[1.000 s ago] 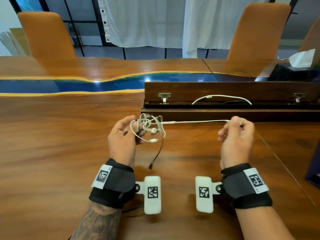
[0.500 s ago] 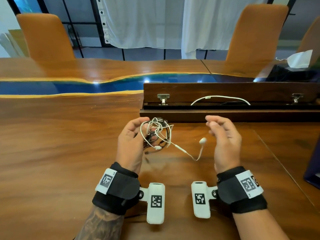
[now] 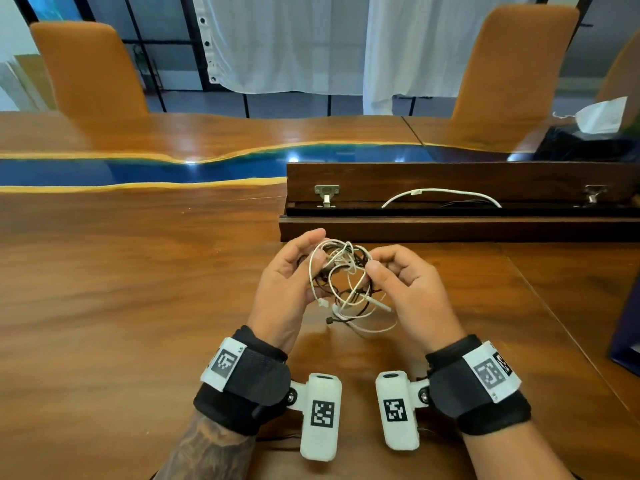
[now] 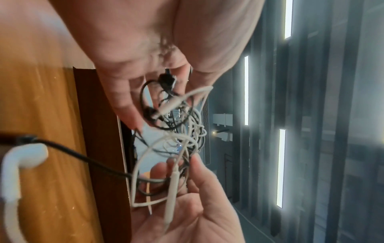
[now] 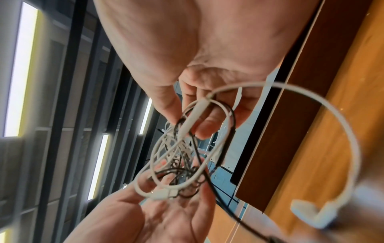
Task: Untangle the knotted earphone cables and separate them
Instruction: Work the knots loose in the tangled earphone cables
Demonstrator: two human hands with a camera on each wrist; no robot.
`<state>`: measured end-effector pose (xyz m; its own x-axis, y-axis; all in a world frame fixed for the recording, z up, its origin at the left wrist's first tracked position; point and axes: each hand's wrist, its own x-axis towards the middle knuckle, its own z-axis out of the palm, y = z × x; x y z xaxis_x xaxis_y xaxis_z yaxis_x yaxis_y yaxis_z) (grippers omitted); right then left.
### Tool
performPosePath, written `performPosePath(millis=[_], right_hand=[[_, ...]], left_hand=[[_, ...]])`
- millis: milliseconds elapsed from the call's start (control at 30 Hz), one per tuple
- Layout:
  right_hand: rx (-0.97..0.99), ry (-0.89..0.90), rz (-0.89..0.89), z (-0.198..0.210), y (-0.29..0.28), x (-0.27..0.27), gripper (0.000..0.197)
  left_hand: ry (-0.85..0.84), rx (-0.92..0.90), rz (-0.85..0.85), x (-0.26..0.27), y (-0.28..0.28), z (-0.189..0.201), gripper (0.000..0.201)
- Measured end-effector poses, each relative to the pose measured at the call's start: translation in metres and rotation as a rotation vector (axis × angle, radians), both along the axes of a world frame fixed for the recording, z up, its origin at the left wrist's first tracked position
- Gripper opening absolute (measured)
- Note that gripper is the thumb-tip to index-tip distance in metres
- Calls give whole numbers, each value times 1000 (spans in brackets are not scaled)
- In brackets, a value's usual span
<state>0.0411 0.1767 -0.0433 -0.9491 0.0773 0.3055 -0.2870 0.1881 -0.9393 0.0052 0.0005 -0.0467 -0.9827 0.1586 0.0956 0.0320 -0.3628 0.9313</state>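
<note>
Knot core hidden between my fingers. Left hand (image 3: 282, 289) and right hand (image 3: 412, 292) pinch white-black tangle (image 3: 343, 282).

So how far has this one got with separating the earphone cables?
Nothing looks separated yet: the white cable and the black cable are one knotted bundle held above the table. In hand: the left hand holds the bundle and the right hand pinches strands at its other side. One white earbud hangs free. All the untangling is left.
</note>
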Motion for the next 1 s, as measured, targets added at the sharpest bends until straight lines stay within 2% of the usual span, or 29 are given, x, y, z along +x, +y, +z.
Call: performPosePath(millis=[100, 200, 267, 367, 667, 733, 800, 1000], right_hand=[[-60, -18, -29, -1, -1, -2, 12], [-86, -14, -33, -1, -1, -2, 11], [-79, -11, -9, -1, -2, -1, 10], [-17, 27, 50, 0, -4, 1, 12], [107, 10, 74, 2, 0, 3, 7], [115, 31, 34, 4, 0, 3, 10], [37, 35, -49, 5, 1, 1, 15], [21, 26, -296, -1, 8, -4, 16]], left_hand=[[-19, -75, 193, -4, 1, -1, 24], [168, -230, 353, -1, -1, 2, 11], [267, -327, 266, 5, 2, 5, 22], [262, -404, 109, 12, 8, 5, 15], [288, -427, 58, 14, 6, 7, 9], [301, -450, 58, 13, 3, 7, 10], [306, -462, 94, 11, 2, 6, 11], [189, -437, 182, 2, -3, 4, 17]])
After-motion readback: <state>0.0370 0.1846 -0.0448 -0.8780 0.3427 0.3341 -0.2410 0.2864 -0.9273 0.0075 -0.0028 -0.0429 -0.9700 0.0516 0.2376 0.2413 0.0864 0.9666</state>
